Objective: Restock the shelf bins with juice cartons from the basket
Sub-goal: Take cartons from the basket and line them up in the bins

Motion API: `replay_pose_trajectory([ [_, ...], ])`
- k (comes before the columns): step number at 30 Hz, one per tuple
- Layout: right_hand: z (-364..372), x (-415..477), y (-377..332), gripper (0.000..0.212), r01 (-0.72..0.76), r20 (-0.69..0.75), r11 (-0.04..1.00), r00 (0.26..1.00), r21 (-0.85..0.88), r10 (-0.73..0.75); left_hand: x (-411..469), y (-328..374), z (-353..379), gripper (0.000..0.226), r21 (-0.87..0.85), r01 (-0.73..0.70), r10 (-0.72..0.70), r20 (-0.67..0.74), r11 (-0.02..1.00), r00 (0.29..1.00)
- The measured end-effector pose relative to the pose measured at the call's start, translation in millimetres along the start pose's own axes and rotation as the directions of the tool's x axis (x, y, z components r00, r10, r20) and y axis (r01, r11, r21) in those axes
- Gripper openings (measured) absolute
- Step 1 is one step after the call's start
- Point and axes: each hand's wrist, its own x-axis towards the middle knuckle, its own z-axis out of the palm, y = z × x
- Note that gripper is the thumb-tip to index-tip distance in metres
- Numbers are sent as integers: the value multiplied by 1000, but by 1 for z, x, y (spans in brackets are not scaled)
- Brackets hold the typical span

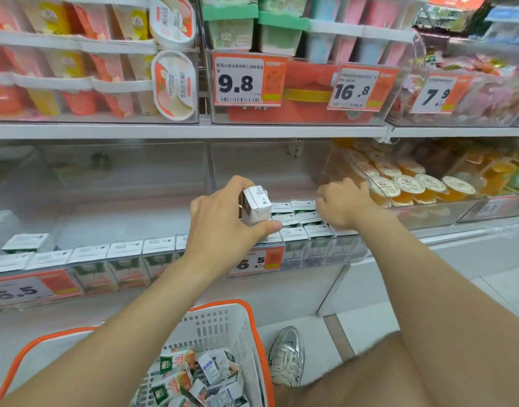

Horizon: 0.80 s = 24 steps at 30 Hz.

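Observation:
My left hand (pixel 223 218) grips a small white juice carton (pixel 255 207), tilted, just above the front rows of the middle clear shelf bin (pixel 311 259). Rows of upright cartons (pixel 300 223) stand in that bin. My right hand (pixel 345 202) reaches into the bin's right side, fingers curled down among the cartons there; what they hold is hidden. A second bin to the left (pixel 111 277) holds a front row of cartons (pixel 126 251). Below, a white basket with an orange rim (pixel 248 318) holds several loose cartons (pixel 193 377).
Orange jelly cups (pixel 408 186) fill the bin to the right of my right hand. Price tags reading 6.5 (pixel 252 262) hang on the bin fronts. The upper shelf (pixel 193 130) carries dessert tubs and packs. My silver shoe (pixel 287 356) stands beside the basket.

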Motion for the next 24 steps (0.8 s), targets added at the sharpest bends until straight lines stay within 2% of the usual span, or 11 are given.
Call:
replay_pose_trajectory([
  [2,-14,-11,-19,34,77,-206,996,976,39,-67,-1,3,-7,54,-54,-17,16,-9,998,1000],
  [3,-23,-21,-32,31,154,-299,968,950,196,-91,-1,5,-12,55,-70,-25,23,-27,997,999],
  [5,-40,-50,-65,27,302,-341,753,934,585,-111,-3,9,-22,56,-73,-39,33,-75,997,997],
  [6,-45,-63,-82,27,341,-311,644,936,684,-165,-4,11,-27,55,-66,-43,36,-98,997,994],
  [8,-46,-83,-109,25,403,-289,546,914,734,-286,-8,12,-37,49,-52,-39,33,-127,998,991],
  [11,-42,-91,-133,24,408,-294,482,909,775,-295,-18,6,-62,53,-63,-13,8,-76,998,997],
  [13,-42,-92,-141,21,374,-251,405,912,834,-325,-27,-3,-85,55,-139,27,-17,76,990,997],
  [15,-43,-93,-150,16,373,-238,341,895,863,-378,-35,-17,-109,43,-292,99,-27,242,951,970],
  [17,-43,-93,-162,16,375,-229,316,880,872,-415,-40,-31,-129,35,-376,136,-26,283,917,959],
  [20,-39,-93,-187,23,413,-257,315,863,854,-434,-44,-45,-152,36,-379,176,-84,246,909,966],
  [24,-30,-98,-229,39,573,-415,492,818,656,-398,-49,-57,-187,31,-361,228,-154,221,904,963],
])
